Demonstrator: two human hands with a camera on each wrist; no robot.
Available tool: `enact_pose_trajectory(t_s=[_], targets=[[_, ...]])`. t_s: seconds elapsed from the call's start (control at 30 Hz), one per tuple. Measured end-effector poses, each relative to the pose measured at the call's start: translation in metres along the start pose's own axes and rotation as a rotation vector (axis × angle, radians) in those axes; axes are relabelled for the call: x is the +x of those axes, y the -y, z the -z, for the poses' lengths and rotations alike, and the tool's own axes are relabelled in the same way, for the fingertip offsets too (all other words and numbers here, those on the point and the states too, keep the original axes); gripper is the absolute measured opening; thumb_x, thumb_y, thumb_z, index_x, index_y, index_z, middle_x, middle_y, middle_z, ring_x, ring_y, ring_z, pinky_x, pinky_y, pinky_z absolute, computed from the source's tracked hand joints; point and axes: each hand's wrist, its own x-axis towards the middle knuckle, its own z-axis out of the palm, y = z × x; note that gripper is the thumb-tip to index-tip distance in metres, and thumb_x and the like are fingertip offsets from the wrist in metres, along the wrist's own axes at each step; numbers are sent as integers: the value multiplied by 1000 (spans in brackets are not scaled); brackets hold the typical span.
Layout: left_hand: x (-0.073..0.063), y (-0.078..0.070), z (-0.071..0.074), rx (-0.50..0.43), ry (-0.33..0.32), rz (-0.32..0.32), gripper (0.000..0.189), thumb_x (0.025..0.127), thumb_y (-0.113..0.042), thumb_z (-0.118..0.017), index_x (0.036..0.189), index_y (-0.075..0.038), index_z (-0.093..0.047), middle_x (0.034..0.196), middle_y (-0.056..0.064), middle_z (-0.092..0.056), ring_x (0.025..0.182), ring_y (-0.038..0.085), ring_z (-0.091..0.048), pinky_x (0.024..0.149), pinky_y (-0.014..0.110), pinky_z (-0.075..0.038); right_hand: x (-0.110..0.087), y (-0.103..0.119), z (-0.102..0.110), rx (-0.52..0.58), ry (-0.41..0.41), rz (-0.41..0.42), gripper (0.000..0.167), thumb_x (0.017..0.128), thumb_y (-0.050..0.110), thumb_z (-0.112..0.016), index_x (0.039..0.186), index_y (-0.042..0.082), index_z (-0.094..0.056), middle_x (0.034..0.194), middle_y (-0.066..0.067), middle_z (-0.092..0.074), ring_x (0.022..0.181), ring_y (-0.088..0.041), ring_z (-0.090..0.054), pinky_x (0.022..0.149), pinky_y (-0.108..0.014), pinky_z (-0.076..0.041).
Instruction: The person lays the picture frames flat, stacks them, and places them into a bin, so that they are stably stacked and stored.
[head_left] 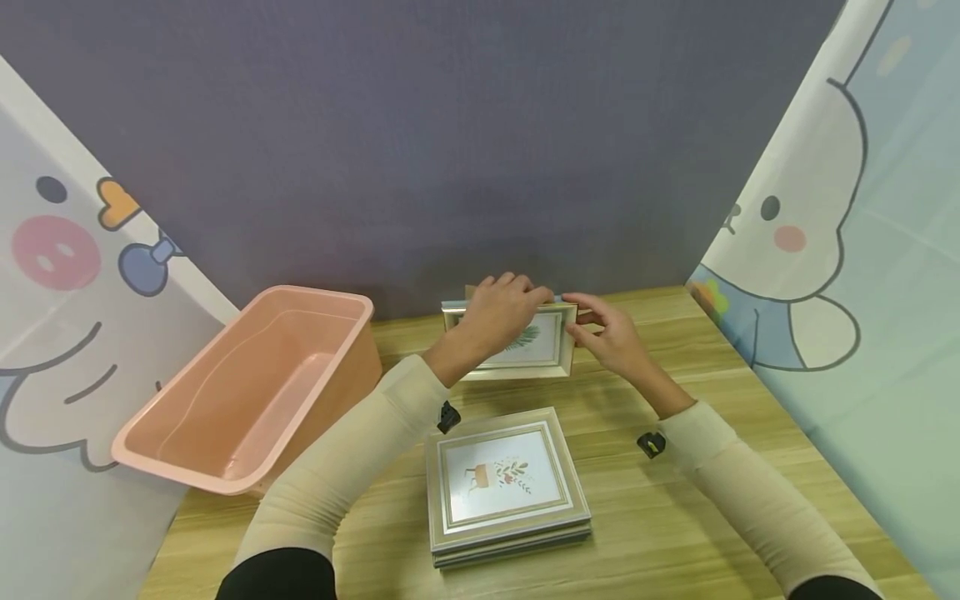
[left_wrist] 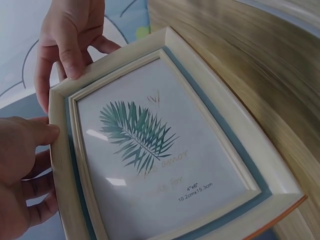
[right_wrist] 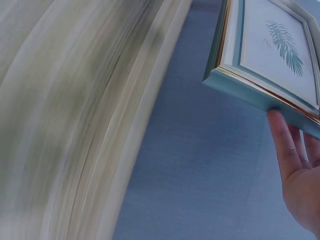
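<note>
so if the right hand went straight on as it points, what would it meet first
The right hand would likely first meet the rectangular cream picture frame with green leaf print, whose right edge its thumb appears to touch.

In my head view, the left hand covers the held frame at ten o'clock; my left wrist view crops it at six, my right at two. The stack hides its lower fronts.
</note>
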Motion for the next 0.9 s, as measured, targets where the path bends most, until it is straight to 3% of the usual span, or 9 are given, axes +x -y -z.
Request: enact_pose_trajectory(t_s=[0.3,0.5,0.73,0.83,0.9], targets=[[-4,-2,-1,-6,2,11,36,106,-21,-56,139,-33,-60,126,-2,-70,110,20,-67,83,37,-57,-1,1,-3,-1,-13,-19,43,96,-2,-66,138,2,-59,117,-30,-63,98,-45,-70,62,-38,-63],[-7,0,0,-53,-49,21,29,106,-27,-56,133,-35,-65,122,-5,-71,105,17,-67,76,33,-54,-2,6,-5,-38,-57,20,42,93,-10,-65,134,-5,-59,117,-30,-64,92,-47,-70,61,-45,-62],[-18,9,0,-71,-72,44,28,104,-26,-59,129,-34,-67,121,-5,-71,105,17,-67,79,36,-54,-8,43,-1,-44,-65,8,40,90,-16,-63,129,-14,-58,112,-35,-64,88,-45,-69,60,-21,-60],[-25,15,-1,-91,-67,66,29,102,-24,-62,128,-34,-67,122,-5,-70,105,18,-66,79,35,-54,-9,38,1,-52,-68,22,40,90,-16,-64,129,-14,-58,111,-35,-64,86,-45,-69,59,-20,-59],[-29,20,-1,-112,-57,79,29,101,-24,-63,128,-34,-67,122,-4,-70,106,19,-65,80,36,-53,-9,28,2,-58,-78,29,41,89,-16,-64,129,-13,-58,112,-34,-63,86,-39,-70,58,-21,-60]])
